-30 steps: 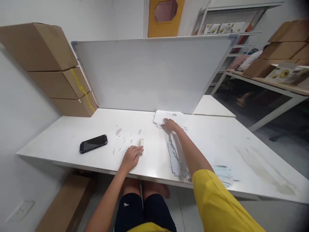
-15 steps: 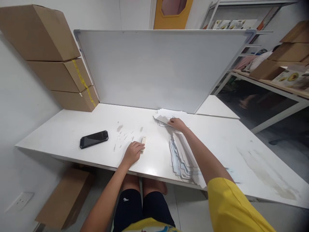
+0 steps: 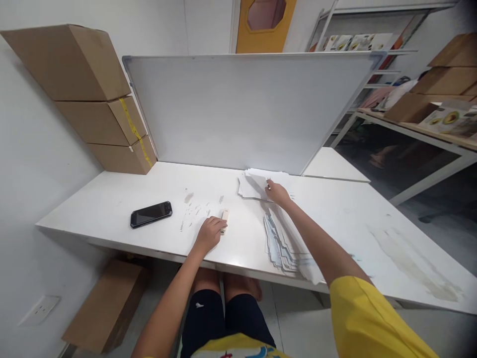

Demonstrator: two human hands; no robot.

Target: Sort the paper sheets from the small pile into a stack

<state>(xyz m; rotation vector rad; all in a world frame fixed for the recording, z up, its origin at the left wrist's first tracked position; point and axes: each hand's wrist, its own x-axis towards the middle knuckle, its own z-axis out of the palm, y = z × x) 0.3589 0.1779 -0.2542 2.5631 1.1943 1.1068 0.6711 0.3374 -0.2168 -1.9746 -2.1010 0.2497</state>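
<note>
My left hand (image 3: 210, 232) rests on the white table with its fingers closed round a small cream stapler (image 3: 225, 216). Farther back, my right hand (image 3: 278, 192) pinches the right edge of a paper sheet (image 3: 258, 184), which is partly lifted. That sheet lies over a stack of white papers (image 3: 242, 188) close to the whiteboard. Below my right forearm is a second, fanned pile of papers (image 3: 274, 243) near the table's front edge, its right part covered by the arm.
A black phone (image 3: 151, 214) lies on the table (image 3: 201, 179) at the left. Stacked cardboard boxes (image 3: 89, 119) stand at the back left, beside an upright whiteboard (image 3: 231, 109). Another carton (image 3: 106, 303) is under the table. At the right are shelving and a second table (image 3: 417, 130) with boxes.
My right hand has turned the sheet over the back stack, so it now lies flatter there. My left hand stays on the stapler. The view has shifted slightly.
</note>
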